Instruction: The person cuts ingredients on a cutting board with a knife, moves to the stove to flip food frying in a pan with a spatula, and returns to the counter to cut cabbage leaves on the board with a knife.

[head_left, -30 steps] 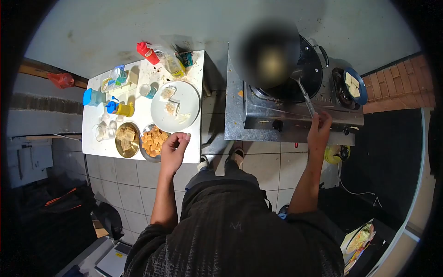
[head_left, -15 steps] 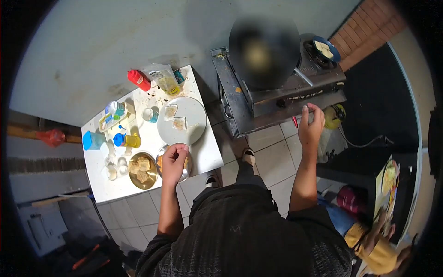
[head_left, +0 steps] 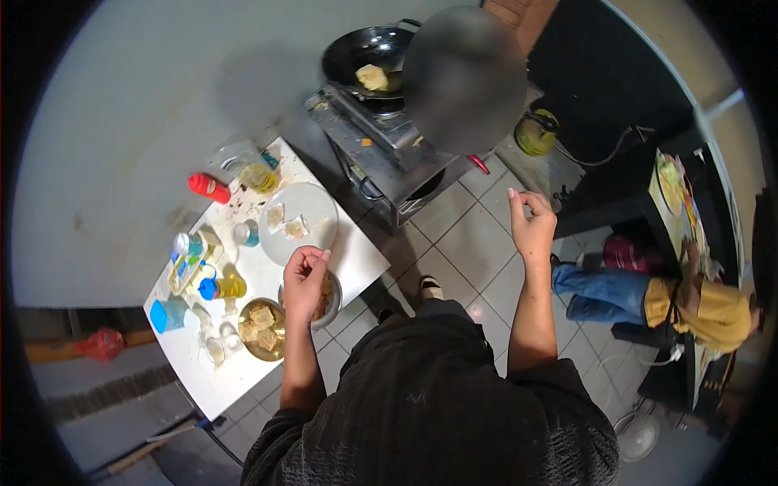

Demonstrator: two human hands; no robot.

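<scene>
My left hand (head_left: 303, 283) is held above the table's front edge, fingers curled and thumb pressed toward them; anything pinched there is too small to make out. Just beyond it lies a grey plate (head_left: 318, 194) bearing two white square wrappers (head_left: 296, 227) topped with pale filling. Partly hidden behind that hand is a metal bowl (head_left: 335, 303) of orange-brown food. To its left, a brass-coloured bowl (head_left: 262, 350) contains several folded pale-brown pieces (head_left: 263, 326). My right hand (head_left: 532, 227) hovers over the floor with thumb and bent fingers apart, holding nothing visible.
A black wok (head_left: 348, 50) with a yellowish piece of food (head_left: 372, 78) sits on the stove (head_left: 365, 146). Bottles and cups crowd the white table (head_left: 361, 263). A green gas cylinder (head_left: 536, 134) stands right of the stove. Another person (head_left: 705, 314) in yellow is at the right.
My view has turned to the right, bringing the wok and the other person into fuller view. Both hands keep nearly the same pose. The food on the plate looks unchanged.
</scene>
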